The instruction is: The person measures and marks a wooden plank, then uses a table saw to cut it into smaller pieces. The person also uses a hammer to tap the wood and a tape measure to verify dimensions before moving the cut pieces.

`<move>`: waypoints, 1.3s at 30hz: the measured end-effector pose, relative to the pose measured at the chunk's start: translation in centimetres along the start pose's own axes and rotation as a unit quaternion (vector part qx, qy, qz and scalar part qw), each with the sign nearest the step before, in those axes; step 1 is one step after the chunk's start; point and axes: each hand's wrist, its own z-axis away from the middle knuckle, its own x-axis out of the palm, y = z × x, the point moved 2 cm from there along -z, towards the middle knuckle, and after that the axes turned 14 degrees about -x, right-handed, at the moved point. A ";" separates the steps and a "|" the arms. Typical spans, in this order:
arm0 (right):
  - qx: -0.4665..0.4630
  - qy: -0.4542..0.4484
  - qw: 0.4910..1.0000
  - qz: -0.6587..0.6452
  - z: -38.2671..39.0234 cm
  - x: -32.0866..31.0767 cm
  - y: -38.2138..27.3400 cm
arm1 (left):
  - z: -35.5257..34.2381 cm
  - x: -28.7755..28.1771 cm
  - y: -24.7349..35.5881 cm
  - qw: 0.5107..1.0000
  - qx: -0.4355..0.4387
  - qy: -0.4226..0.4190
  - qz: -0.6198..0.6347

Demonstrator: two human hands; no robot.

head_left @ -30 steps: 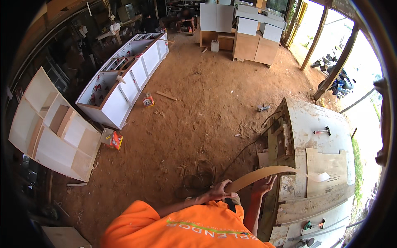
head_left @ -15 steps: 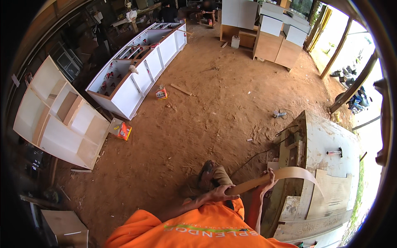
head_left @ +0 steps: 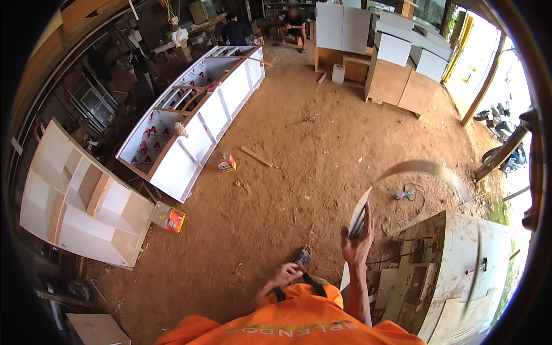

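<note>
Boxy red-and-white tin [head_left: 227, 163] with printed label, on rough brown earth floor [head_left: 259, 192], blurred left hand [head_left: 284, 274] with fingers loosely apart, orange cloth shirt [head_left: 287, 319] with pale lettering, right hand [head_left: 357, 240] clamped on thin, smooth, pale-brown strip [head_left: 411, 167], which arches rightward.

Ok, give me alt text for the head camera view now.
The wearer's right hand holds up a long curling strip; the left hand is near the waist. Around them is a dirt floor, with a worn worktable right and a white cabinet left.
</note>
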 end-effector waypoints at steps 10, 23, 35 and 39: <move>0.142 -0.158 0.977 0.002 -17.6 12.7 8.9 | -10.2 -18.5 -9.7 0.889 -0.282 0.299 0.202; 0.349 -0.206 0.896 -0.182 -38.5 32.1 22.4 | -38.3 -38.4 -0.5 0.971 -0.205 0.058 -0.107; 0.089 -0.343 0.935 0.016 -60.6 58.2 24.4 | -56.3 -78.0 47.3 0.921 0.086 0.145 0.351; 0.013 -0.351 0.936 0.025 -69.2 66.4 27.4 | -57.5 -81.4 58.4 0.923 0.143 0.048 0.353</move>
